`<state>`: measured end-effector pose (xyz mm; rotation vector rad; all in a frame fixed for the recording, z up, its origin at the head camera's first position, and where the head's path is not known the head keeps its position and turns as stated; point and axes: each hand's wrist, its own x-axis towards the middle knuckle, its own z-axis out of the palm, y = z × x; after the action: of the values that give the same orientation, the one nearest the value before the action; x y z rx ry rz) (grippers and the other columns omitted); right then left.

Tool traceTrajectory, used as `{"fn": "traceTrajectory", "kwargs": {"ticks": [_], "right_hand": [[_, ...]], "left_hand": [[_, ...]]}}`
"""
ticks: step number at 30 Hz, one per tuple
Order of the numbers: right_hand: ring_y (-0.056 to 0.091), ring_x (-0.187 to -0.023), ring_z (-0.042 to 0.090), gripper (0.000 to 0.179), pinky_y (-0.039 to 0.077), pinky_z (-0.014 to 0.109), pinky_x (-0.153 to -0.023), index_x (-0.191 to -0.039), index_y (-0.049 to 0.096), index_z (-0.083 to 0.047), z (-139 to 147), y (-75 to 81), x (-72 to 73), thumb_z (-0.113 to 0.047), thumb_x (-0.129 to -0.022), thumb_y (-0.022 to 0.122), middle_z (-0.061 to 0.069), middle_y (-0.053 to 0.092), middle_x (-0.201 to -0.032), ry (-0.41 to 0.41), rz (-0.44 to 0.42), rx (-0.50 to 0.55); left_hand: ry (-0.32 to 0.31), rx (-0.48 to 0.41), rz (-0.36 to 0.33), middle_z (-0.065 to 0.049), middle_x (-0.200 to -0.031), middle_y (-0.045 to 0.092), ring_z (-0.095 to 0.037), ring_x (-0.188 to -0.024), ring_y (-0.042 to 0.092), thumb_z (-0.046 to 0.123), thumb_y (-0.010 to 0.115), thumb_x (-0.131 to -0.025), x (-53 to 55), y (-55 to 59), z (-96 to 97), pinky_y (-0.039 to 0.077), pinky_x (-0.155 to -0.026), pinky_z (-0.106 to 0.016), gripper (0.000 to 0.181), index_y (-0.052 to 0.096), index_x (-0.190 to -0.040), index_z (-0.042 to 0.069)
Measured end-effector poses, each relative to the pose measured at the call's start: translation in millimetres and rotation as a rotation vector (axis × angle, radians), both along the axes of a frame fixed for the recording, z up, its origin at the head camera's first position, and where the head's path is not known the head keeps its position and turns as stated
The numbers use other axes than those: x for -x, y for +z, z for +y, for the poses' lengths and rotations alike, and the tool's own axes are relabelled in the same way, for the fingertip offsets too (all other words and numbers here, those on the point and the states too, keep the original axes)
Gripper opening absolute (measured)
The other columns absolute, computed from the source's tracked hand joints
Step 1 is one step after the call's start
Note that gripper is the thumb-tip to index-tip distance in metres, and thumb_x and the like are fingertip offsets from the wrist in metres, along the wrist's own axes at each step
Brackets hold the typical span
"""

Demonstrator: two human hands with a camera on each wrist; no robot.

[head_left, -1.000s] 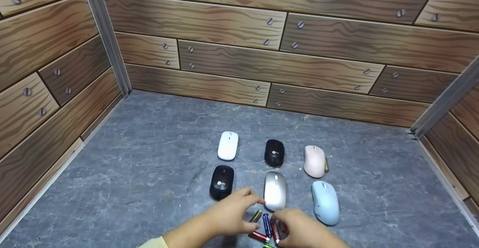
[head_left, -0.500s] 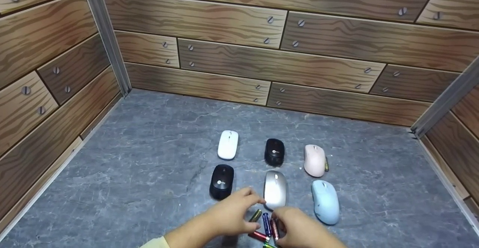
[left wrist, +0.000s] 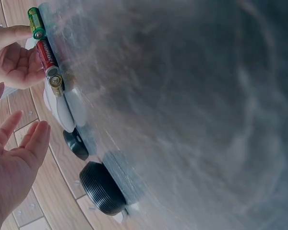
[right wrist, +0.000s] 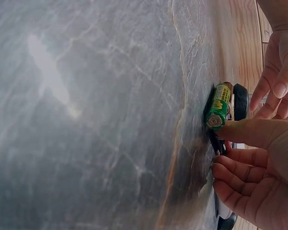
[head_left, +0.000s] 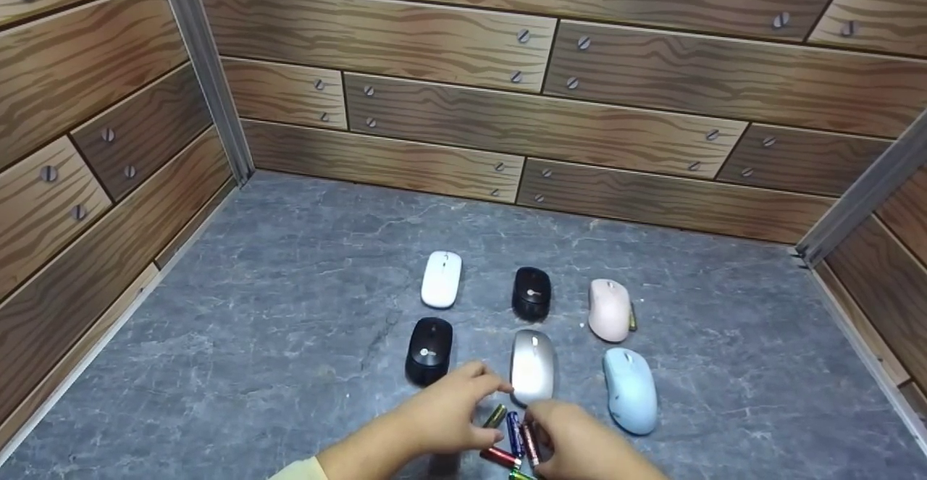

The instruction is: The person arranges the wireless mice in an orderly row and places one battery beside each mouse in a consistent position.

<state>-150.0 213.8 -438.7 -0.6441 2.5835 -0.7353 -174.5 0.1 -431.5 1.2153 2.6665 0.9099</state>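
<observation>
- Red-cased battery (head_left: 531,445) sits within the grip of your right hand (head_left: 588,442); you appear to have it pinched between thumb and curled fingers. Whether it is clear of the slate-grey tabletop (head_left: 290,364), you cannot tell.
- Blue battery (head_left: 515,433) lies just left of that grip; second red battery (head_left: 500,457) slants farther left, closer to you. Green battery (right wrist: 220,106) is right by your thumb.
- Left hand (head_left: 455,409) is loose, fingers spread, holding nothing; gold-and-dark battery (head_left: 495,417) lies between its thumb and fingertips.
- Silver mouse (head_left: 532,368) is just beyond both hands; contact unclear.
- Likeliest trouble: crowding. Your right thumb could nudge the green cell and set it rolling.
- A pinch too near the ends could let the red one pivot or squirt free; smooth casing would help it.
- Closing your left fingers carelessly might scatter the batteries or bump the mouse.
</observation>
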Motion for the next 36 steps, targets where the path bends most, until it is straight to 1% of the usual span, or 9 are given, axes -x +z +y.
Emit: {"fn": "traceTrajectory", "kwargs": {"ticks": [4,11,15,18,24,29,31,33,36], "right_hand": [[0.050,-0.062,0.002,0.029,0.043,0.022,-0.054,-0.084,0.054,-0.018,1,-0.3,-1.1,-0.007,-0.064,0.073,-0.012,0.054,-0.072,0.008,0.013,0.033],[0.052,-0.063,0.003,0.031,0.045,0.022,-0.054,-0.089,0.056,-0.018,4,4.6,0.1,-0.006,-0.065,0.072,-0.011,0.056,-0.073,0.001,-0.040,0.070],[0.048,-0.058,0.001,0.029,0.042,0.021,-0.050,-0.087,0.056,-0.015,8,9.9,1.4,-0.005,-0.065,0.069,-0.010,0.054,-0.067,-0.003,0.018,0.062],[0.045,-0.054,-0.001,0.031,0.041,0.019,-0.047,-0.091,0.056,-0.012,11,12.0,3.2,-0.002,-0.063,0.066,-0.009,0.053,-0.063,-0.011,0.094,0.086],[0.048,-0.053,-0.002,0.038,0.044,0.018,-0.048,-0.096,0.057,-0.006,18,15.0,10.8,0.005,-0.060,0.064,-0.006,0.055,-0.062,-0.035,0.181,0.151],[0.052,-0.056,0.002,0.045,0.047,0.020,-0.050,-0.103,0.056,0.000,23,23.1,18.3,0.006,-0.060,0.065,-0.003,0.057,-0.065,-0.079,0.168,0.175],[0.053,-0.058,0.003,0.046,0.048,0.020,-0.052,-0.105,0.056,0.001,24,27.9,22.4,0.005,-0.060,0.065,-0.002,0.057,-0.067,-0.107,0.159,0.169],[0.054,-0.059,0.006,0.046,0.048,0.021,-0.053,-0.105,0.056,0.002,26,32.7,27.6,0.005,-0.061,0.065,0.000,0.058,-0.067,-0.132,0.155,0.176],[0.056,-0.061,0.009,0.046,0.049,0.021,-0.055,-0.106,0.056,0.003,27,39.9,37.0,0.005,-0.061,0.066,0.001,0.058,-0.068,-0.173,0.164,0.174]], "left_hand": [[-0.004,-0.008,-0.001,0.005,-0.104,0.051,-0.005,-0.092,0.049,0.026,0.072,-0.073,0.2,0.1,0.1,0.044,-0.084,-0.021,0.046,0.058,-0.116,0.013],[-0.003,0.001,-0.009,0.003,-0.105,0.053,-0.005,-0.088,0.049,0.027,0.072,-0.074,2.2,-0.1,-0.1,0.044,-0.082,-0.020,0.047,0.058,-0.117,0.014],[0.011,0.010,-0.037,0.003,-0.106,0.052,-0.005,-0.089,0.049,0.028,0.072,-0.074,4.2,0.7,0.4,0.045,-0.081,-0.021,0.048,0.058,-0.118,0.015],[0.016,0.003,-0.043,0.003,-0.106,0.052,-0.005,-0.089,0.050,0.027,0.072,-0.074,6.1,1.8,0.1,0.045,-0.081,-0.021,0.049,0.057,-0.119,0.014],[0.041,0.018,-0.046,0.000,-0.105,0.053,-0.007,-0.088,0.050,0.029,0.071,-0.074,11.9,4.9,-0.9,0.045,-0.082,-0.023,0.050,0.057,-0.120,0.016],[0.084,0.021,-0.099,-0.002,-0.108,0.053,-0.010,-0.088,0.051,0.030,0.072,-0.075,20.3,10.5,-0.6,0.047,-0.082,-0.029,0.052,0.055,-0.122,0.017],[0.102,0.017,-0.110,-0.003,-0.111,0.053,-0.011,-0.090,0.052,0.030,0.072,-0.075,25.6,13.1,-0.7,0.047,-0.084,-0.031,0.053,0.054,-0.123,0.017],[0.120,0.014,-0.118,-0.003,-0.111,0.053,-0.012,-0.086,0.053,0.030,0.072,-0.075,31.8,15.7,-0.4,0.047,-0.082,-0.032,0.054,0.054,-0.124,0.017],[0.146,0.007,-0.117,-0.003,-0.114,0.053,-0.016,-0.095,0.054,0.030,0.071,-0.075,42.3,19.0,0.6,0.046,-0.088,-0.035,0.055,0.053,-0.125,0.016]]}}
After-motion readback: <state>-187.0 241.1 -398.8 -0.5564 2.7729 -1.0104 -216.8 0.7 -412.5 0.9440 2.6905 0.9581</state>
